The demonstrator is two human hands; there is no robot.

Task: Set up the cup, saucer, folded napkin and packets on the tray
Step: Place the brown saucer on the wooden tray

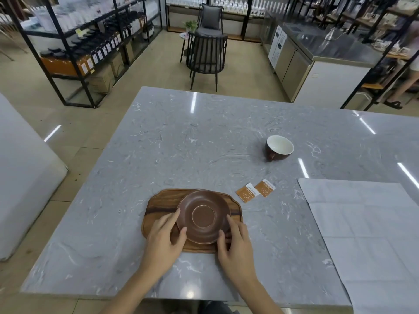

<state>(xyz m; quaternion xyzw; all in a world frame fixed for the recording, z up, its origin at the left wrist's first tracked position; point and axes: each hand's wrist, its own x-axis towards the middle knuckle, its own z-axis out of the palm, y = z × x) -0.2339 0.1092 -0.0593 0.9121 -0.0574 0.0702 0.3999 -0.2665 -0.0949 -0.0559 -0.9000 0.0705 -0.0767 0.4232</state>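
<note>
Both hands hold the saucer (203,216) by its rim over the tray (158,210), which lies near the table's (158,132) front edge. The left hand (164,237) and right hand (235,243) pinch opposite sides, fingers curled narrowly; whether it already rests on the wood is hard to tell. It looks glazed ceramic: stiff, fairly light, slippery, chippable, so the rim suits. The cup (279,148), packets (255,190) and napkin (367,234) wait toward the right edge.

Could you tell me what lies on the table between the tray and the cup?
In the head view, two packets lie side by side between the tray and the cup.
</note>
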